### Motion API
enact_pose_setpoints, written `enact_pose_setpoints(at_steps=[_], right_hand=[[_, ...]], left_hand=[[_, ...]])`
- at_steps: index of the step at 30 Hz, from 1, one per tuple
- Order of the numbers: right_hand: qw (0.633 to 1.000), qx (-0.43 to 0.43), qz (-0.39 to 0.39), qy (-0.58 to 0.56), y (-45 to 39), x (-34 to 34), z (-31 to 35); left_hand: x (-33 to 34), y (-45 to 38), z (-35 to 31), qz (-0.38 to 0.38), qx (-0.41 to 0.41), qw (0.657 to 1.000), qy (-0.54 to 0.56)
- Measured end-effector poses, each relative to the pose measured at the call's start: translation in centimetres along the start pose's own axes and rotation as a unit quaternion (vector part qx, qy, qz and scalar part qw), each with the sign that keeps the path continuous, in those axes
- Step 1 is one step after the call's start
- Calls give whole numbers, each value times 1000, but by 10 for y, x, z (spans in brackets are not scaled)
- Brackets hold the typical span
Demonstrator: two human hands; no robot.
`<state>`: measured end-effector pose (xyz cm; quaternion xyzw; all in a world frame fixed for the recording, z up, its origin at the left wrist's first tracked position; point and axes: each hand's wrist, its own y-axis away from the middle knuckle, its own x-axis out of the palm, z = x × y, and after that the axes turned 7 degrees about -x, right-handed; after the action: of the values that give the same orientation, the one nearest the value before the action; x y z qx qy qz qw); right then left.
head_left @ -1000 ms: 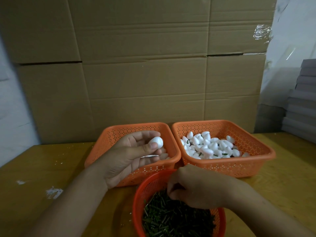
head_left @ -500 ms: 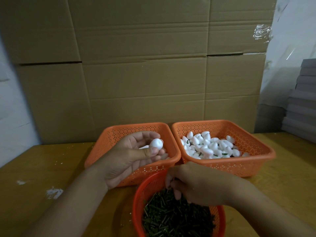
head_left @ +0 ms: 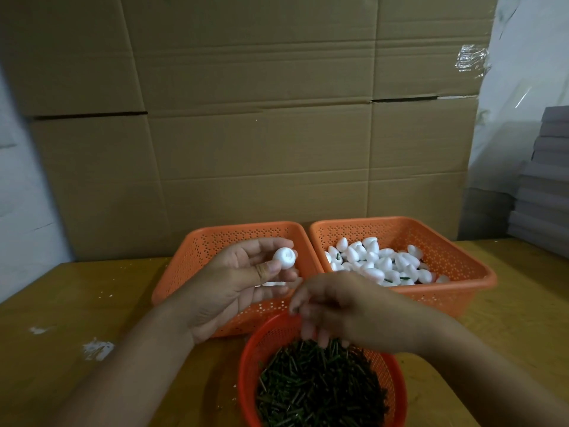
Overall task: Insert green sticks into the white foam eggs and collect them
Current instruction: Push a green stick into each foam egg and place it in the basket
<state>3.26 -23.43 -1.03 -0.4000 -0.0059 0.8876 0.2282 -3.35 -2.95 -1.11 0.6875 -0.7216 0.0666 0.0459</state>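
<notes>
My left hand [head_left: 234, 285] pinches one white foam egg [head_left: 284, 257] between thumb and fingers, above the left orange basket [head_left: 200, 260]. The egg's flat end faces me. My right hand [head_left: 348, 312] hovers over the round red basket [head_left: 246, 365] full of short green sticks [head_left: 320, 386]. Its thumb and forefinger are pinched together on what looks like one green stick [head_left: 293, 310], which is mostly hidden. The right orange basket [head_left: 462, 272] holds several white eggs [head_left: 381, 263], some with green sticks showing.
Cardboard boxes [head_left: 246, 118] stand as a wall right behind the two orange baskets. A stack of grey sheets [head_left: 545, 192] rises at the far right. White foam crumbs [head_left: 97, 349] lie on the yellow tabletop [head_left: 77, 303] at the left.
My right hand has lifted out of the stick pile and moved up toward the egg. My left hand has turned the egg so its flat end faces me.
</notes>
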Motion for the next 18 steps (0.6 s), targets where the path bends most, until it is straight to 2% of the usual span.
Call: enact_pose_setpoints(at_steps=[3, 6, 12, 18], right_hand=[[992, -14, -112, -63, -2, -5, 1], [968, -8, -188, -164, -3, -9, 1], [928, 3, -230, -293, -4, -12, 7], [921, 15, -254, -296, -3, -13, 8]], left_hand=[[-1, 0, 0, -3, 0, 1000, -4], [0, 0, 0, -5, -1, 1000, 5], [0, -1, 1, -17, 5, 1000, 18], [0, -2, 2, -15, 7, 999, 32]])
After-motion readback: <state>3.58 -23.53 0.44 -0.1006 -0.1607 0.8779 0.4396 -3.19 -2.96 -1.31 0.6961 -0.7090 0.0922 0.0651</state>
